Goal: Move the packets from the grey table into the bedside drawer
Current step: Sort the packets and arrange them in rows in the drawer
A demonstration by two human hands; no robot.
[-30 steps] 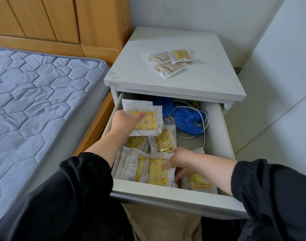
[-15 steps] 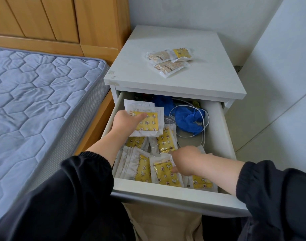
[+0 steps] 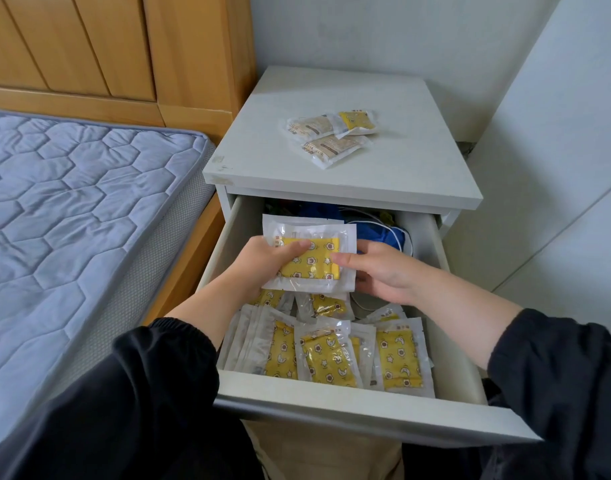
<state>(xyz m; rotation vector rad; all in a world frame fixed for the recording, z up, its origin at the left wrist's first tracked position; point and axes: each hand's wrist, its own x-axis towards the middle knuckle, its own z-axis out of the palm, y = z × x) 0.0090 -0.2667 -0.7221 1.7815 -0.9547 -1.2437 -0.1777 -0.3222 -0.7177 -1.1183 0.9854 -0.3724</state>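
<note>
While both hands were over the open white bedside drawer (image 3: 349,407), the left hand (image 3: 262,261) gripped a small stack of clear plastic packets with yellow star-print inserts (image 3: 318,268), thumb across its front. The right hand (image 3: 383,271) pinched the stack's right edge. Similar packets (image 3: 328,355) stood in the drawer's front. Three loose packets (image 3: 332,135) lay on the grey table (image 3: 366,178).

We see glossy clear plastic on the packets (image 3: 326,356), a smooth matt finish on the grey table (image 3: 383,174) and drawer (image 3: 332,405), quilted cloth on the mattress (image 3: 72,209), smooth wood on the headboard (image 3: 106,46).
</note>
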